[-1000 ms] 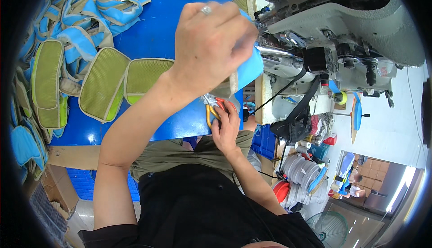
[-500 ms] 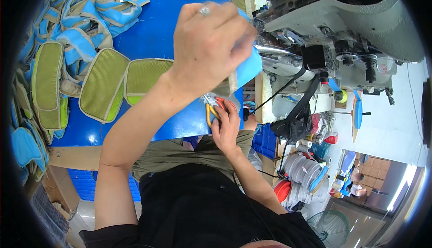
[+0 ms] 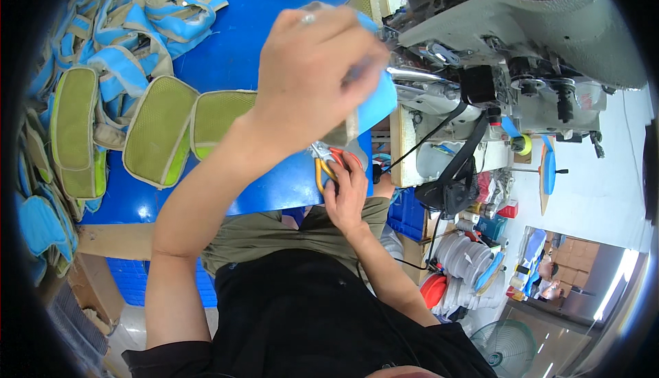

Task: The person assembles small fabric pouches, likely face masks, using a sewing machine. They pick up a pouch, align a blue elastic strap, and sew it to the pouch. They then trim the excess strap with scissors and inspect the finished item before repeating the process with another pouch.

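Centrally, the blue table [image 3: 226, 55] carries a grey sewing machine [image 3: 542, 28] along its right edge and padded green pieces [image 3: 158, 131] piled toward its left edge; bare blue surface lies between. The left hand [image 3: 312, 76], raised over the table, grips a blue fabric piece [image 3: 377, 103]. The right hand [image 3: 347, 192], at the table's near edge, clasps orange-handled scissors [image 3: 328, 162].

Blue table [image 3: 233, 48] under padded pieces [image 3: 158, 131]

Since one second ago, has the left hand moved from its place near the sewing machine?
No. The left hand stays raised just left of the grey sewing machine, gripping the blue fabric piece. Its place against the machine looks unchanged.
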`<state>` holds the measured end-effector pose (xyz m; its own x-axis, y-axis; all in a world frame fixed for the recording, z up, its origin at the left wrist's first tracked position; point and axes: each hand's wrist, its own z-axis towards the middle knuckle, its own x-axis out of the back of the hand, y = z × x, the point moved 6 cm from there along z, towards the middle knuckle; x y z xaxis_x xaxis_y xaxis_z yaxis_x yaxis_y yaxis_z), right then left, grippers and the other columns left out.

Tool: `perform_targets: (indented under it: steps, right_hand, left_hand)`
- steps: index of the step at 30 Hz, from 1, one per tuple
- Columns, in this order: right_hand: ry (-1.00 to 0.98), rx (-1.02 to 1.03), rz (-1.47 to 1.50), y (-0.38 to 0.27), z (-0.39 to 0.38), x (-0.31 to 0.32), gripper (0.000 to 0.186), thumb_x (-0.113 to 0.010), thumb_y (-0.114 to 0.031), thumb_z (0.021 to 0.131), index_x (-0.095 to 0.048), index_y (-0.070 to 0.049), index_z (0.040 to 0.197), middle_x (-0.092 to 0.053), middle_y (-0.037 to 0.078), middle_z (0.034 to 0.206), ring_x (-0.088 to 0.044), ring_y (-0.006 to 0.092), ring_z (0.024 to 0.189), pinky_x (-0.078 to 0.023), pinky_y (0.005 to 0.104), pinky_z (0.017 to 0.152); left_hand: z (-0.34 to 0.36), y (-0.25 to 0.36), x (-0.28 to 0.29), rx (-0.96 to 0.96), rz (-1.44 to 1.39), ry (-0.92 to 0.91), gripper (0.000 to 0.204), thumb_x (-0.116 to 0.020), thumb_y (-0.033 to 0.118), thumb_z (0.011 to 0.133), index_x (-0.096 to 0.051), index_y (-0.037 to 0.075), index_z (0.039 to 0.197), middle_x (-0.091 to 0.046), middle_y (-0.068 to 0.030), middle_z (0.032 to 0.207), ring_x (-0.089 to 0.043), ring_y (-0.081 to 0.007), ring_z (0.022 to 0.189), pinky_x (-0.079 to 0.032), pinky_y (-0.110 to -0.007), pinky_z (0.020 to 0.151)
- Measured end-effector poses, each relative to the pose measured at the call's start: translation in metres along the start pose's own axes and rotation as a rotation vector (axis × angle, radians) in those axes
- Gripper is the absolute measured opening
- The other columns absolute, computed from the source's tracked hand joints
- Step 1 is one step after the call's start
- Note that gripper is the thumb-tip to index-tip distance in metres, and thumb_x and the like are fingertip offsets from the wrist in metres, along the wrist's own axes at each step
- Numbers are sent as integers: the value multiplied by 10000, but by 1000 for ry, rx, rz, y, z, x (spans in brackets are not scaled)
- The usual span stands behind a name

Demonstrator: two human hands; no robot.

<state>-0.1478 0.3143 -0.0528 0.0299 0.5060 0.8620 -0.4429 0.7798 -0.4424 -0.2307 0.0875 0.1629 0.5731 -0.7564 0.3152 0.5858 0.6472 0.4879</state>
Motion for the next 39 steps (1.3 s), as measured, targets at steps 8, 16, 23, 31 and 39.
perform_targets:
  steps: [8, 16, 23, 31, 39]
  right_hand:
    - [47, 13, 29, -5, 10, 11, 447, -688, -46, 817, -681, -60, 1264, -571, 224, 1444, -561, 405, 1305, -446, 487, 1050]
    - [23, 41, 35, 1, 5, 3, 449, -685, -46, 816, -680, -58, 1264, -567, 226, 1444, -563, 408, 1297, -445, 488, 1050]
    - [14, 54, 41, 4, 5, -2, 450, -683, -46, 815, -680, -55, 1264, -564, 228, 1444, -564, 410, 1290, -443, 490, 1050]
    - [-21, 79, 27, 12, -2, -12, 452, -680, -47, 813, -679, -53, 1265, -560, 231, 1444, -565, 412, 1281, -442, 491, 1050]
    - [11, 28, 27, 1, 1, -5, 444, -663, -25, 835, -662, -19, 1279, -544, 249, 1426, -526, 433, 1318, -406, 491, 1105]
  left_hand:
    - [-6, 60, 29, 12, -1058, -259, 106, -887, 133, 780, -830, 164, 864, -662, 66, 828, -574, -162, 742, -427, -346, 695]
    - [2, 72, 27, 21, -1485, -249, 49, -832, 92, 827, -840, 140, 837, -675, 49, 830, -573, -152, 802, -412, -312, 766]
    - [-5, 68, 9, -323, -1629, 80, 66, -799, 69, 868, -837, 116, 895, -687, -52, 847, -609, -169, 812, -512, -279, 685]
    - [1, 18, 34, 77, -581, -70, 139, -769, -27, 827, -789, 73, 920, -619, -23, 785, -571, -150, 700, -445, -278, 638]
    - [-7, -27, -6, 142, -264, 70, 164, -788, -21, 783, -787, 75, 916, -603, -22, 774, -558, -136, 670, -420, -273, 598]
